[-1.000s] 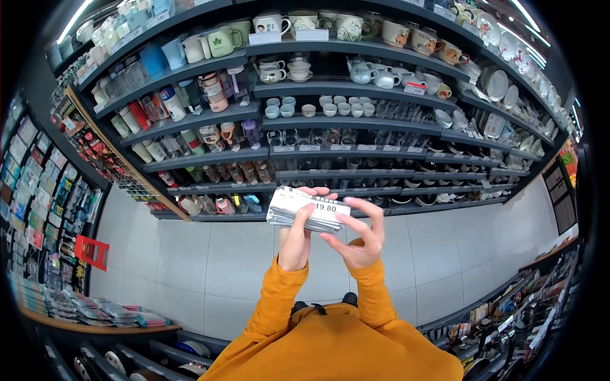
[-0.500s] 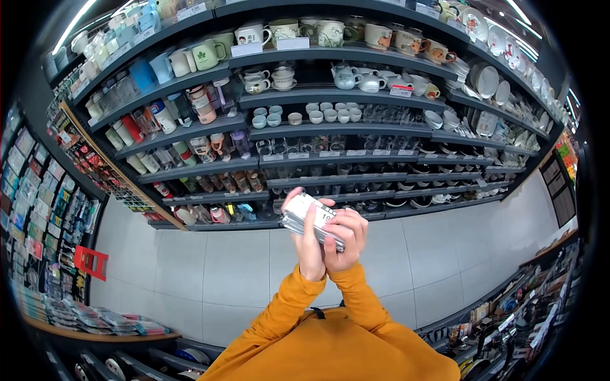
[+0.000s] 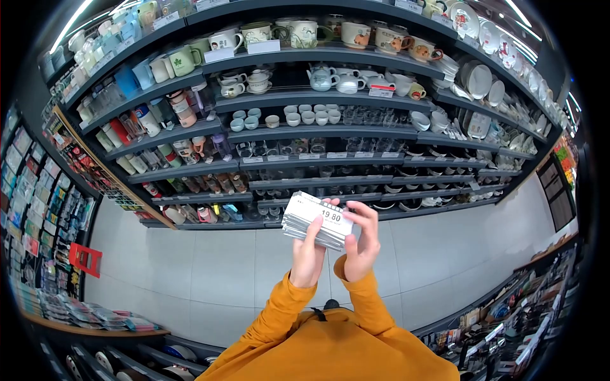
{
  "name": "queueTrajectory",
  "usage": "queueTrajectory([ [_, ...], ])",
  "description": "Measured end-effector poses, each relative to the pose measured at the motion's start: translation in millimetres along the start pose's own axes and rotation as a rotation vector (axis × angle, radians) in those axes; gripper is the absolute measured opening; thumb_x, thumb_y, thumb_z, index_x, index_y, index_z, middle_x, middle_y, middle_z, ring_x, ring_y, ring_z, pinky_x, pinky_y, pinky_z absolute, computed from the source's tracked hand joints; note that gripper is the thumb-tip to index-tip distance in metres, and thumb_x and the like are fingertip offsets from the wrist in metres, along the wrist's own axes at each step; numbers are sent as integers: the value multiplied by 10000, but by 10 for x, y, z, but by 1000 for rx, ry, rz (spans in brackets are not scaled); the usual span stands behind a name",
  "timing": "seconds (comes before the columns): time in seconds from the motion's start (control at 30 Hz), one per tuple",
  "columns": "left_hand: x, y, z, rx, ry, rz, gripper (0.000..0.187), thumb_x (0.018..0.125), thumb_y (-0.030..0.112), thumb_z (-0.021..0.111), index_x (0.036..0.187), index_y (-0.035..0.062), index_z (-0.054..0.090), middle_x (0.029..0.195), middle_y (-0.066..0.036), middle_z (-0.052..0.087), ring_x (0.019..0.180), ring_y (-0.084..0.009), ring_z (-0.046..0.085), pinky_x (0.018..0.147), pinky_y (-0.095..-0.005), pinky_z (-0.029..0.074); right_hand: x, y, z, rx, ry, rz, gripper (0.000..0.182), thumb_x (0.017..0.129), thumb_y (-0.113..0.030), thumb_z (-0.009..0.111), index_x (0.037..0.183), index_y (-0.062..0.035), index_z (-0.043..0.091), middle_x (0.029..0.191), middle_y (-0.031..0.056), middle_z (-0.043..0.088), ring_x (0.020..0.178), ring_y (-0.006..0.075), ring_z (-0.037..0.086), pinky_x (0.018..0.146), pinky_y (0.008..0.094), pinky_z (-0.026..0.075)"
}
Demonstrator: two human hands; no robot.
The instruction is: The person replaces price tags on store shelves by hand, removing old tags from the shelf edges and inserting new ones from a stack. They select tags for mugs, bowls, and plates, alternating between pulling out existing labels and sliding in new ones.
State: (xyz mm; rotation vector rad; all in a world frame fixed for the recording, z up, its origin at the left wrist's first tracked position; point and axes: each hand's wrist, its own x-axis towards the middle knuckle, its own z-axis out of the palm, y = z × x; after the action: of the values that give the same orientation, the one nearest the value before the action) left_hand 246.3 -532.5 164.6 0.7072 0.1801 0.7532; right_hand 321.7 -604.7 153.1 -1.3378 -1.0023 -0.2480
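A thick stack of white price tags point(image 3: 309, 213) lies fanned a little unevenly in my left hand point(image 3: 307, 257). My left thumb presses on the front of the stack, and the fingers go behind it, mostly hidden. The top tag reads 19.80 in black print. At the stack's right edge is my right hand point(image 3: 362, 246), its fingers apart and slightly curved, with fingertips and thumb right by the tag edges. Whether they touch the tags is hard to make out.
Ahead stands a long dark shelf unit point(image 3: 330, 130) with mugs point(image 3: 304, 34), teapots point(image 3: 323, 77), small bowls and glasses. Plates point(image 3: 478, 80) are at the right. A red stool point(image 3: 86, 260) is on the tiled floor point(image 3: 222, 267) at left. More racks stand at both sides and behind me.
My right hand has loosened from around the stack and shifted right, uncovering the price. The stack has turned flatter towards me. The shelves have slid slightly left in view.
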Motion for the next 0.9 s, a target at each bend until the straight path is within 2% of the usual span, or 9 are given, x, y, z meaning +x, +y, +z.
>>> queueTrajectory([
  [0.07, 43, -68, 86, 13, 3, -8, 423, 945, 143, 476, 1330, -4, 375, 1273, -142, 515, 1182, -212, 503, 978, -343, 429, 71, 55, -135, 48, 42, 109, 278, 821, -71, 646, 1078, 9, 576, 1146, 120, 531, 1059, 209, 531, 934, 322, 417],
  [0.17, 83, -190, 232, 21, 64, 29, 414, 927, 96, 523, 1312, 9, 395, 1232, -129, 530, 1157, -218, 518, 958, -335, 444, 184, 112, -344, 271, -80, 338, 279, 809, -22, 664, 1069, 17, 571, 1099, 102, 537, 1023, 182, 547, 882, 299, 447],
  [0.2, 99, -253, 225, 45, 90, 40, 412, 924, 86, 536, 1306, 12, 402, 1221, -119, 534, 1141, -208, 525, 948, -330, 447, 223, 153, -379, 299, -82, 360, 247, 803, 16, 665, 1031, 22, 570, 1028, 80, 547, 966, 152, 560, 824, 272, 466],
  [0.33, 139, -435, 272, 71, 254, 94, 299, 902, 46, 595, 1190, 8, 524, 1115, -69, 601, 988, -120, 582, 846, -266, 467, 308, 333, -513, 368, -83, 403, 169, 799, 24, 684, 926, 32, 575, 929, 61, 570, 866, 122, 572, 797, 256, 475],
  [0.47, 177, -480, 356, 89, 271, 120, 281, 890, 42, 617, 1160, 18, 542, 1079, -45, 604, 958, -99, 575, 816, -248, 461, 371, 409, -541, 423, -81, 442, 105, 808, 32, 672, 831, 27, 570, 871, 52, 565, 820, 99, 549, 765, 242, 468],
  [0.73, 334, -419, 174, 115, 260, 132, 284, 892, 59, 621, 1160, 15, 538, 1077, -54, 608, 952, -104, 581, 815, -246, 462, 451, 564, -407, 425, -108, 455, 77, 865, -24, 631, 902, 36, 600, 901, 48, 593, 835, 96, 556, 767, 238, 458],
  [0.9, 455, -99, -191, 99, 278, 114, 292, 898, 82, 620, 1168, 14, 532, 1080, -53, 606, 957, -106, 582, 816, -242, 463, 493, 537, 43, 357, -172, 499, 81, 903, -43, 589, 944, 27, 598, 906, 41, 589, 848, 92, 560, 759, 224, 446],
])
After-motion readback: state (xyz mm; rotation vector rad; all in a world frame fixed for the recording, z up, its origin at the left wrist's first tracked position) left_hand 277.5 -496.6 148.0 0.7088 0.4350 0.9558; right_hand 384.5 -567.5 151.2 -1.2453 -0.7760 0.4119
